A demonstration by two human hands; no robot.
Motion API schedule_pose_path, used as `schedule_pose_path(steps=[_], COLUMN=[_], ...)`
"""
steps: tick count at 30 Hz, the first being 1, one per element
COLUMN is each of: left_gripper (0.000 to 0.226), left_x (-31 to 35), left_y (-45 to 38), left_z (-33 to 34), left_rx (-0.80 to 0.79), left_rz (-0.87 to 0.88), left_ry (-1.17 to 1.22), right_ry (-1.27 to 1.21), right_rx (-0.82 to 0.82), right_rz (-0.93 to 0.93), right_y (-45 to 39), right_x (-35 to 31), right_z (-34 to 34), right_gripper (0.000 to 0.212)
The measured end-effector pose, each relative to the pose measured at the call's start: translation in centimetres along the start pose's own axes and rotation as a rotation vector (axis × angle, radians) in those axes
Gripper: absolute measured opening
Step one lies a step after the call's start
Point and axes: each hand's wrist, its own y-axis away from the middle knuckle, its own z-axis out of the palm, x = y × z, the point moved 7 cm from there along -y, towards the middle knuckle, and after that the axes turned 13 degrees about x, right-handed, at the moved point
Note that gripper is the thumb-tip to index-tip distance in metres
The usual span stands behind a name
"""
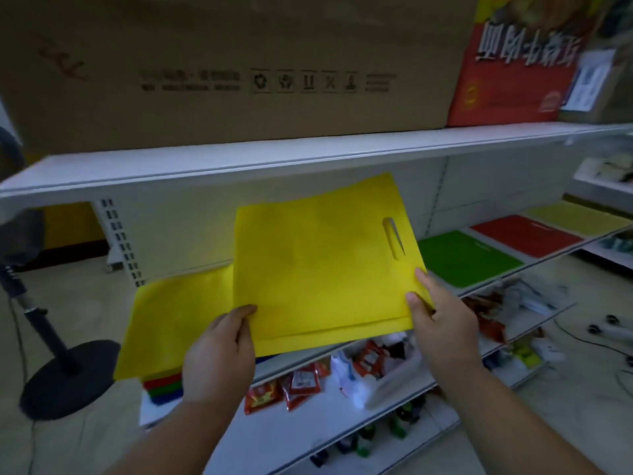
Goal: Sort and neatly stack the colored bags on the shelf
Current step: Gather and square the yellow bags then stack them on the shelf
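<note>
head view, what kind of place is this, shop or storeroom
Probably a small shop. White metal shelving runs in tiers, packaged snacks fill a lower tier, and a large cardboard carton sits on top.

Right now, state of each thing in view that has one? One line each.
Yellow bag: held up flat by both hands, cut-out handle to the right.
Left hand: grips the bag's lower left corner.
Right hand: grips the bag's lower right edge.
Second yellow bag: lies on the mixed pile, overhanging the shelf edge.
Green bag: flat on shelf.
Red bag: flat on shelf.
Cardboard box: closed, on upper shelf.
</note>
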Motion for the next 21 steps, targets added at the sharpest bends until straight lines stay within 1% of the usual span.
schedule_pose_path(steps=[6,11,14,18,21], left_gripper=[0.028,0.032,0.032,0.032,0.032], left_x=[15.0,26.4,31.7,37.4,42.1], left_y=[2.5,3.9,4.2,3.5,2.7], left_z=[12.5,22.7,28.5,36.7,44.1], left_rx=[-0.076,-0.150,-0.213,-0.270,-0.309], left_rz=[0.093,0.113,0.140,0.147,0.146], left_ry=[0.138,0.233,0.260,0.301,0.361], right_ry=[0.102,0.153,0.177,0.172,0.213], right_rx=[0.107,0.225,0.277,0.331,0.369], right_rz=[0.069,0.153,0.205,0.274,0.305], right_y=[-8.2,-14.3,-17.7,-22.7,-27.1], right_x=[11.8,21.2,26.5,33.6,38.6], right_z=[-11.8,-20.8,-23.9,-25.7,-27.1], right_gripper=[0.048,0.046,0.046,0.046,0.045])
